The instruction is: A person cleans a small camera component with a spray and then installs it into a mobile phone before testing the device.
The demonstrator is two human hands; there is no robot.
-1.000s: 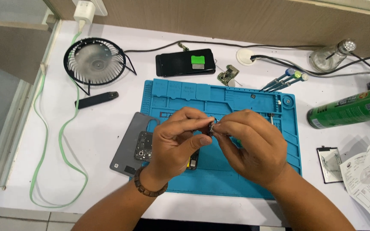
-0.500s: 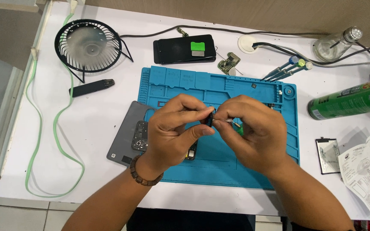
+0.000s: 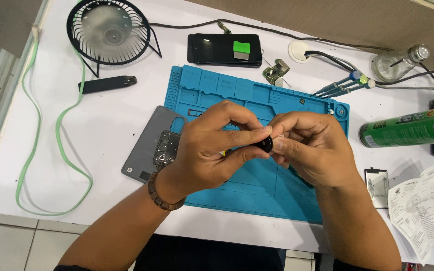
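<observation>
- Head view: a small black part [image 3: 264, 145] sits pinched between the fingertips of the left hand [image 3: 212, 148] and the right hand [image 3: 310, 148], held above the middle of a blue repair mat [image 3: 257, 95].
- Left hand is clamped on the part with thumb and forefinger; right hand closes on its other side, fingertips touching it.
- Both hands meet at the part, knuckles up, wrists coming in from the near edge of the white worktop [image 3: 106, 125]; a beaded bracelet [image 3: 163, 195] circles the left wrist.
- Counted: one small black part, one mat, one grey phone back cover [image 3: 146, 150] lying partly under the left hand at the mat's left edge, one dark phone [image 3: 224, 50] beyond the mat.
- One black desk fan [image 3: 107, 31] stands far left, one green spray can [image 3: 408, 128] lies on its side at the right.
- One glass bottle [image 3: 398, 62] stands near the far right, with several screwdrivers [image 3: 345, 84] just beside the mat's corner.
</observation>
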